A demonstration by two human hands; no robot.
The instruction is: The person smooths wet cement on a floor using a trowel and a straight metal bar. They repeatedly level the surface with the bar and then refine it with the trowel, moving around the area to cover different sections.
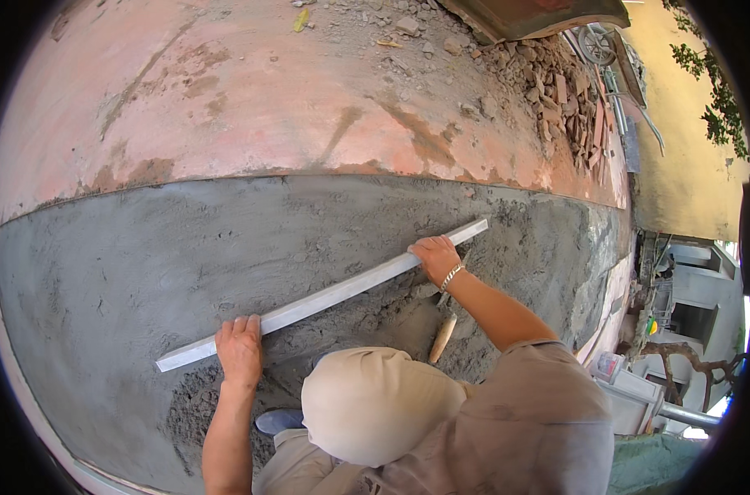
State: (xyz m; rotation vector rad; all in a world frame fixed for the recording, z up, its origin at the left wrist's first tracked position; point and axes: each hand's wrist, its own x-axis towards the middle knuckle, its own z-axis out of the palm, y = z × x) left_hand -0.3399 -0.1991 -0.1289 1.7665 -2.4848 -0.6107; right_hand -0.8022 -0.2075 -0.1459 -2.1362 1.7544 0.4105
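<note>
A long pale metal straightedge (333,295) lies slantwise over wet grey mortar (226,239), its right end farther away than its left. My left hand (239,351) is closed over the bar near its left end. Farther along, toward the right end, my right hand (437,259) grips it too, with a chain bracelet (451,277) at the wrist. Just below my right hand, a trowel with a wooden handle (442,338) rests on the mortar; its blade is partly hidden. Rougher, lumpy mortar (197,408) lies on the near side of the bar, beside my left forearm.
My bent knee (383,404) and blue-grey shoe (279,421) are close behind the bar. Beyond the mortar edge spreads a pink slab (251,107). A heap of broken bricks (556,103) stands far right, near a wheel (596,43) and a yellow wall (688,165).
</note>
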